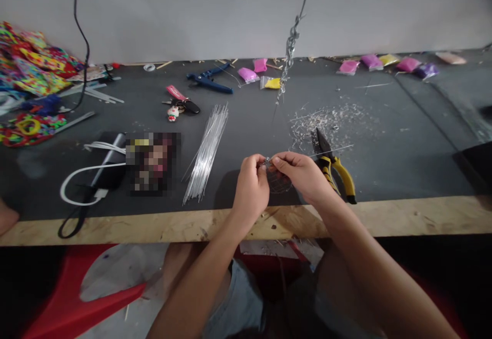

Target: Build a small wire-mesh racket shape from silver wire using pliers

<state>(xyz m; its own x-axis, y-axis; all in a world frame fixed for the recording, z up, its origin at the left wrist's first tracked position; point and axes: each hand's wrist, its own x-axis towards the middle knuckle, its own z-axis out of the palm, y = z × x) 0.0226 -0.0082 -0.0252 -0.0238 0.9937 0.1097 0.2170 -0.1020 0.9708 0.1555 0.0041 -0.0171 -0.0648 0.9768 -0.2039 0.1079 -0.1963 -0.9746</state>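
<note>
Fingertips nearly together, my left hand (251, 183) and my right hand (302, 175) pinch a small piece of twisted silver wire (267, 161) just above the table's front edge. Below it, between the hands, shows a rounded mesh of thin wire (280, 183), partly hidden by my fingers. A straight wire end (330, 151) sticks out to the right past my right hand. Beside that hand lie yellow-and-black pliers (348, 177), jaws pointing away from me. A bundle of straight silver wires (207, 154) lies to the left of my left hand.
Wire clippings (338, 124) are scattered beyond the pliers. A twisted wire strand (290, 47) rises before the wall. Blue pliers (211, 79), keys (182, 103), small colored packets (371, 62), a white cable (73, 175) and a colorful heap (34, 62) lie around. Another person's skin (6, 216) shows at left.
</note>
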